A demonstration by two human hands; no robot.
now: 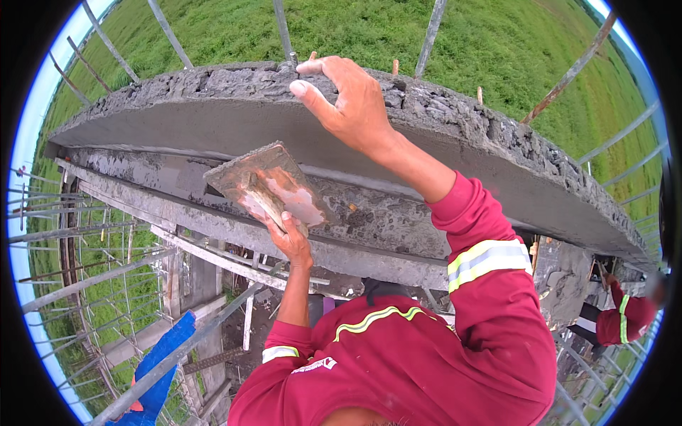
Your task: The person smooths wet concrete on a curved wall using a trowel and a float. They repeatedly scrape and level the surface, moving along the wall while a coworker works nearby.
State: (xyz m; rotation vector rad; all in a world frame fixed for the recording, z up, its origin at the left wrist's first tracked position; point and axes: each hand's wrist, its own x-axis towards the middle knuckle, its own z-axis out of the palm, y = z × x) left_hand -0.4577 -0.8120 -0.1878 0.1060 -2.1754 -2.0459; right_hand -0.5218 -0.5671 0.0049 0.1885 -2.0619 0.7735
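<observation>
Gripping the handle of a plastering trowel (268, 183), the left hand (291, 240) is closed tight round it at about 9 o'clock from frame centre. The blade is tilted, and its mortar-smeared face is turned toward the camera. The blade sits just in front of the lower concrete ledge (213, 226); I cannot tell whether it touches.

The right hand (353, 105) is up at 12 o'clock. It is spread wide, with fingers laid on the rough top edge of the concrete slab (177, 79) and the thumb out over the face, holding nothing.

Below that crumbly edge runs the smoothed grey fascia (170, 126), even and wet-looking, curving off to 3 o'clock.

Judgement: the work is mid-way through finishing the slab's edge. The upper band is already floated, while the ledge under it is rough and patchy. The trowel carries only a thin skin of mortar. A further pass would call for a flatter blade angle against the ledge, and for the right hand staying braced as the steadying point.

Outward:
- Rusty rebar stubs (283, 32) stand up from the slab at 12 o'clock.
- Scaffold poles (92, 280) and a blue sheet (160, 369) are at 8 o'clock.
- A second person's red sleeve (625, 319) is at 4 o'clock, well apart.
- The green field (355, 28) lies beyond everything.
</observation>
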